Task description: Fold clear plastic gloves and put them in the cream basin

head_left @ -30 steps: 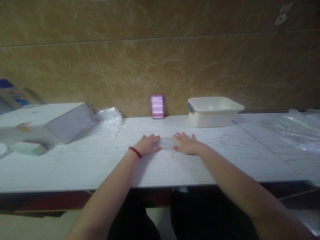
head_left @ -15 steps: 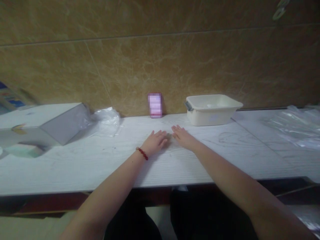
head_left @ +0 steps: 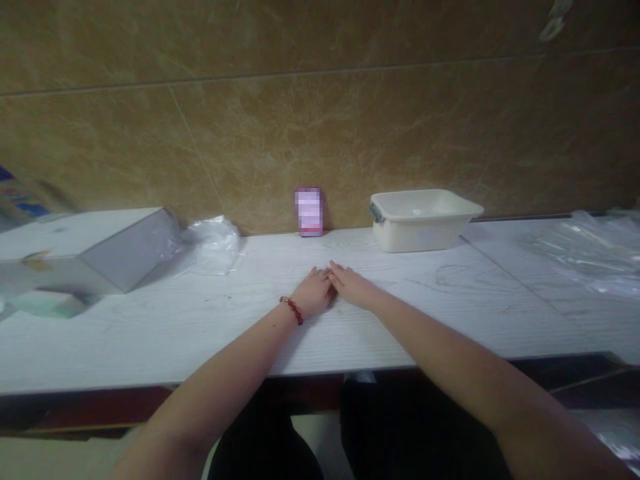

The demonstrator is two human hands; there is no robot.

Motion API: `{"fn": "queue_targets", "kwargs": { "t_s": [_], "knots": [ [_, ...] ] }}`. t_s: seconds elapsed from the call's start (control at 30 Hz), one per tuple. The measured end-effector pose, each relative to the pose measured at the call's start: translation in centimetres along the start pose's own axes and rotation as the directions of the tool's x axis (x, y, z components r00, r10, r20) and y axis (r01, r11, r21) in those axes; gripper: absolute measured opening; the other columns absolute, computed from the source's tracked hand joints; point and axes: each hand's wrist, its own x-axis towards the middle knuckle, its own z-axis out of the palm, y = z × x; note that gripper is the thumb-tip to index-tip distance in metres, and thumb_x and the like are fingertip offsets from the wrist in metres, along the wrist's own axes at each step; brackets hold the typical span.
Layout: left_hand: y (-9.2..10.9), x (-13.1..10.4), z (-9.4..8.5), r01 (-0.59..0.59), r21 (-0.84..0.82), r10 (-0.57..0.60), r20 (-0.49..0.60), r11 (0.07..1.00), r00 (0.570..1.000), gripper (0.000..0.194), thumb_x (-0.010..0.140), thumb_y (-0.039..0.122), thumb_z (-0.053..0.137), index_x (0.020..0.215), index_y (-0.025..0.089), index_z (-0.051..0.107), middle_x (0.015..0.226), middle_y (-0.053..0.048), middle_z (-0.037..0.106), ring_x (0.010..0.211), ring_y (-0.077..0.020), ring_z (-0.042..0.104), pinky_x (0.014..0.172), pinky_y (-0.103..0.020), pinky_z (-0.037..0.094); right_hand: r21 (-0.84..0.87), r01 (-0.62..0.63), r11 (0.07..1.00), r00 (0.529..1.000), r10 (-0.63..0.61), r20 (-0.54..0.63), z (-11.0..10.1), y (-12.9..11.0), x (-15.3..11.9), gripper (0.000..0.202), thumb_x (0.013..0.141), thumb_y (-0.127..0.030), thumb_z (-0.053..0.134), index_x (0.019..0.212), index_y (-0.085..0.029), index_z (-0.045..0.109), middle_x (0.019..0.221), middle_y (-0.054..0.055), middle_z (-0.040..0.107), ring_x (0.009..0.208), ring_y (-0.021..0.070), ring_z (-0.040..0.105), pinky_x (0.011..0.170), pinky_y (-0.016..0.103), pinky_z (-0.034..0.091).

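Note:
On the pale wood-grain tabletop [head_left: 240, 333], my two hands meet near the middle. My left hand [head_left: 313, 293], with a red bead bracelet [head_left: 293, 310] at its wrist, lies palm down, its fingertips partly covered. Stretched fingers of my right hand [head_left: 353, 285] rest against and over the left fingers. Neither hand shows an object in it. Beyond them a phone [head_left: 309, 212] with a blurred screen leans upright against the wall. Behind and to the right of my right hand is a cream plastic bin [head_left: 423, 233] with a grey handle clip.
At left sits a white box [head_left: 120, 257], with a pale green block [head_left: 49, 303] in front and a crumpled clear plastic bag [head_left: 215, 243] beside it. Clear plastic sheets [head_left: 595, 250] lie at far right. A brown marbled tile wall [head_left: 320, 133] bounds the table's back.
My hands have come together: the right moved left and slightly nearer, the left shifted slightly right. Their fingers, apart before, now touch and overlap.

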Motion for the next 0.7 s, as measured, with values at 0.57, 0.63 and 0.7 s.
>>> {"fn": "queue_targets", "kwargs": {
  "t_s": [0.57,0.63,0.7],
  "knots": [
    [-2.1,-1.9,-0.9,0.129,-0.061,-0.112,0.222,0.99,0.968,0.053,0.083,0.044,0.018,0.129,0.016,0.016,0.134,-0.012,0.019,0.122,-0.0226,0.016,0.093,-0.051,0.011,-0.21,-0.021,0.978,0.989,0.052,0.142,0.1,1.3,-1.0,0.059,0.079,-0.052,0.01,0.131,-0.024,0.012,0.137,0.0,0.009,0.123,0.0238,0.005,0.096,0.048,0.004],
    [-2.5,-2.1,-1.0,0.126,-0.064,-0.105,0.258,0.99,0.96,0.053,0.083,0.043,0.02,0.129,0.017,0.015,0.134,-0.012,0.017,0.122,-0.0229,0.014,0.093,-0.051,0.011,-0.206,-0.024,0.978,0.986,0.057,0.159,-0.1,1.5,-1.1,0.061,0.078,-0.054,0.01,0.131,-0.023,0.011,0.137,0.0,0.008,0.124,0.0234,0.004,0.097,0.046,0.004],
    [-2.8,-2.3,-1.1,0.132,-0.069,-0.108,0.272,0.989,0.956,0.054,0.083,0.044,0.021,0.129,0.016,0.015,0.135,-0.013,0.015,0.123,-0.0236,0.013,0.092,-0.052,0.01,-0.202,-0.024,0.979,0.982,0.061,0.179,-0.4,1.6,-1.2,0.064,0.077,-0.056,0.009,0.131,-0.022,0.01,0.137,0.001,0.006,0.124,0.023,0.003,0.097,0.045,0.004]
  ]
}}
